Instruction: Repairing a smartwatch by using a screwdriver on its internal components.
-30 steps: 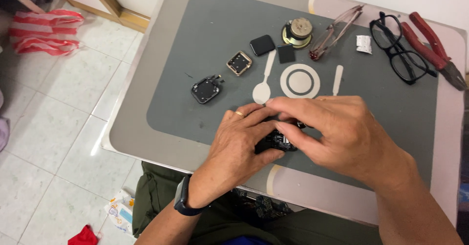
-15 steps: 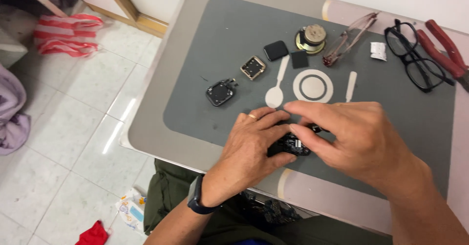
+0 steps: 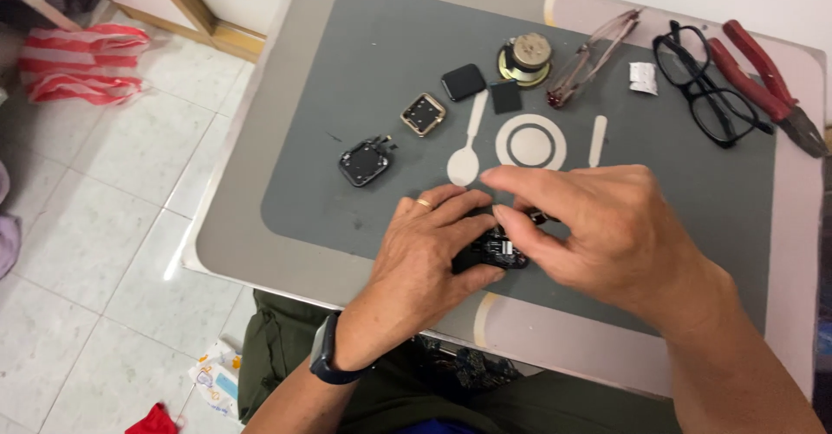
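Note:
Both hands meet over a small black device (image 3: 491, 249) near the front of the grey mat (image 3: 347, 79). My left hand (image 3: 429, 252), with a ring and a dark wristband, grips the device from the left. My right hand (image 3: 598, 226) pinches its top from the right, fingers curled over it. Most of the device is hidden under the fingers. Just beyond the hands lie a white spoon-shaped pry tool (image 3: 466, 152), a white ring (image 3: 530, 143) and a white strip (image 3: 597, 139).
Further back on the mat lie a black square casing (image 3: 365, 161), a gold-framed square part (image 3: 423, 113), two black squares (image 3: 464, 81), a round speaker-like part (image 3: 525, 57), tweezers (image 3: 589, 57), black glasses (image 3: 706, 96) and red pliers (image 3: 767, 83). The table edge runs along the left, tiled floor beyond.
The camera view has shifted slightly. Both hands stay on the black device; my right fingers have moved a little over its top.

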